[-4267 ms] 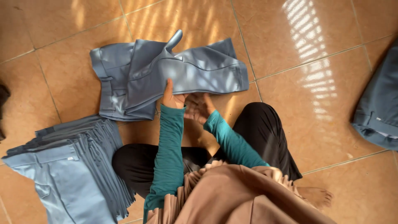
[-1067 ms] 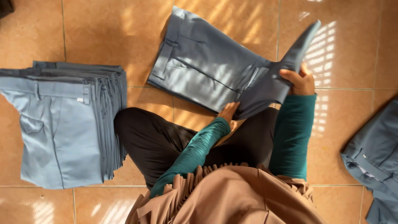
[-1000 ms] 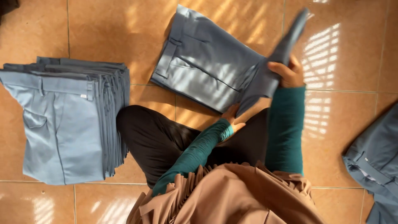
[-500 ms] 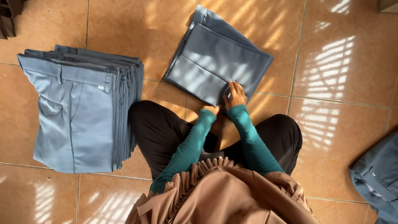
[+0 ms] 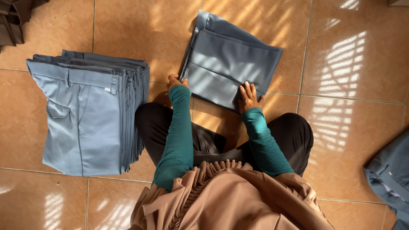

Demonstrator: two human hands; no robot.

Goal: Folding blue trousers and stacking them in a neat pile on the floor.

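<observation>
A folded pair of grey-blue trousers (image 5: 232,64) lies on the tiled floor in front of my knees. My left hand (image 5: 175,80) grips its near left corner, fingers curled under the edge. My right hand (image 5: 249,97) rests flat on the near right edge, fingers spread on the cloth. Both arms wear teal sleeves. I sit cross-legged in black trousers with a tan pleated garment over my lap.
A tall stack of folded light-blue trousers (image 5: 91,113) sits on the floor to my left. More blue cloth (image 5: 390,174) lies at the right edge. A dark garment (image 5: 15,19) shows at the top left corner. Orange-brown tiles (image 5: 341,85) surround everything.
The trouser leg my right hand held up has been folded over, so the trousers now form a compact rectangle. My hands have spread apart to its two near corners.
</observation>
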